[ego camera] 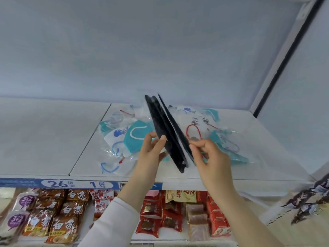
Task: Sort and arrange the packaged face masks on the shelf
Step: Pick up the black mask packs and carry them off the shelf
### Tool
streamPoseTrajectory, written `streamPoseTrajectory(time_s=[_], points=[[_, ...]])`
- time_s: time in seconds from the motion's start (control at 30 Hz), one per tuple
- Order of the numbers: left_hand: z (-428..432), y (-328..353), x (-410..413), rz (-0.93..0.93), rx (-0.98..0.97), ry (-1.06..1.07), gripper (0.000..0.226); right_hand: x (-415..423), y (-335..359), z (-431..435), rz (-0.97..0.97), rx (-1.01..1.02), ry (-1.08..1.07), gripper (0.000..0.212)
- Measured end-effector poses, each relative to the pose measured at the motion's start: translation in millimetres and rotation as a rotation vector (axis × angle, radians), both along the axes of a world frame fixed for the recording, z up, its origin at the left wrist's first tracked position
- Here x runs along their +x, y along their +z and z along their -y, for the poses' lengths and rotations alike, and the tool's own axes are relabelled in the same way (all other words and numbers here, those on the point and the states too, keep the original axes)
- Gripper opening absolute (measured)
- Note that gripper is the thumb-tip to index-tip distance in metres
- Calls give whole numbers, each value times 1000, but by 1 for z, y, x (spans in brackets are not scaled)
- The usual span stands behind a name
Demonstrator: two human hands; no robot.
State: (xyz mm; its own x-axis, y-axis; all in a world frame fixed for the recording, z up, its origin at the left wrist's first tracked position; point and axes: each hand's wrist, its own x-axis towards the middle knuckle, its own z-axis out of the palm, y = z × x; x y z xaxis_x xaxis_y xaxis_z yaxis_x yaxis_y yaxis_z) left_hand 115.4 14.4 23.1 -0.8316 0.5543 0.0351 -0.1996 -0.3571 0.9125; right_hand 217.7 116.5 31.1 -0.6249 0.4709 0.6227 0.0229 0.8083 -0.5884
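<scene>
I hold a small stack of black packaged face masks (169, 132) on edge above the white shelf (85, 150). My left hand (151, 152) grips the stack from the left, thumb on its near face. From the right, my right hand (210, 154) pinches the outermost black pack, which is fanned a little apart from the others. Behind and under the stack lies a loose heap of clear-wrapped masks: teal ones (135, 138), white ones with blue print (117, 134) and white ones with red ear loops (195, 129). Part of the heap is hidden by my hands.
The left section of the shelf (44, 139) is bare white board. A blue price strip (76, 184) runs along the front edge. Below it, snack and noodle packets (58, 216) fill the lower shelf. A dark upright post (277, 68) bounds the shelf at right.
</scene>
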Motion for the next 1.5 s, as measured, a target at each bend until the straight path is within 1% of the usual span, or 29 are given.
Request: streamPoseTrajectory(time_s=[0.07, 0.17, 0.2, 0.27, 0.33, 0.4, 0.47, 0.53, 0.6, 0.63, 0.7, 0.77, 0.8, 0.83, 0.87, 0.9, 0.97, 1.03, 1.1, 1.13, 1.2, 1.27, 1.33, 1.37, 1.43, 1.5], points=[[-5, 0, 2, 58, 74, -84, 6, -4, -3, 4, -3, -125, 36, 6], [-11, -2, 3, 28, 83, -127, 7, -9, -2, 7, 5, -334, 77, 6], [-13, -2, 2, 13, 72, -119, 6, -10, 0, 8, 1, -384, 85, 7], [-14, -4, -1, -6, 34, -85, 4, -10, 3, 7, -21, -472, 80, 16], [-15, -5, -5, -35, -21, -32, 13, -11, 5, 4, -43, -562, 67, 20], [-15, -7, -9, -55, -58, 27, 24, -11, 4, 0, -56, -648, 65, 17], [-14, -8, -14, -16, -31, 66, 35, -10, 3, -5, -76, -730, 64, 12], [-12, -8, -18, 53, 31, 81, 43, -8, 3, -9, -95, -757, 44, 9], [-11, -9, -21, 75, 36, 97, 48, -6, 6, -13, -117, -721, 22, 10], [-9, -9, -22, 73, 16, 110, 47, -5, 8, -14, -138, -689, 11, 12], [-7, -10, -25, 43, -47, 140, 33, -1, 11, -17, -195, -567, -28, 17], [-6, -11, -27, 49, -91, 153, 22, 2, 12, -19, -236, -376, -66, 14], [-6, -11, -26, 67, -95, 145, 21, 3, 11, -21, -227, -253, -66, 6], [-6, -10, -24, 83, -86, 125, 22, 2, 9, -20, -202, -120, -72, 10], [-7, -10, -22, 95, -66, 98, 22, 1, 6, -18, -153, 5, -65, 22], [-8, -8, -19, 107, -40, 68, 22, -1, 2, -16, -99, 109, -44, 28], [-9, -4, -13, 150, 28, 5, 25, -5, -5, -11, -15, 265, 11, 30], [-9, 2, -10, 198, 93, -58, 35, -7, -11, -6, 57, 319, 49, 32], [-7, 5, -11, 214, 100, -81, 43, -8, -12, -3, 119, 358, 70, 37], [-6, 5, -12, 198, 79, -76, 42, -9, -13, -1, 144, 387, 87, 41], [-6, 4, -14, 106, -12, -23, 34, -10, -15, 1, 154, 426, 121, 47], [-6, 4, -18, 21, -94, 51, 24, -11, -16, -1, 106, 339, 154, 43], [-4, 7, -23, -33, -133, 68, 22, -12, -14, -7, 52, 136, 123, 32], [-3, 9, -25, -64, -145, 54, 24, -13, -12, -11, 52, 16, 91, 35], [-1, 15, -27, -161, -177, 29, 28, -17, -9, -15, 139, -215, 67, 45], [-3, 17, -26, -278, -228, 31, 33, -22, -12, -17, 241, -367, 100, 42]])
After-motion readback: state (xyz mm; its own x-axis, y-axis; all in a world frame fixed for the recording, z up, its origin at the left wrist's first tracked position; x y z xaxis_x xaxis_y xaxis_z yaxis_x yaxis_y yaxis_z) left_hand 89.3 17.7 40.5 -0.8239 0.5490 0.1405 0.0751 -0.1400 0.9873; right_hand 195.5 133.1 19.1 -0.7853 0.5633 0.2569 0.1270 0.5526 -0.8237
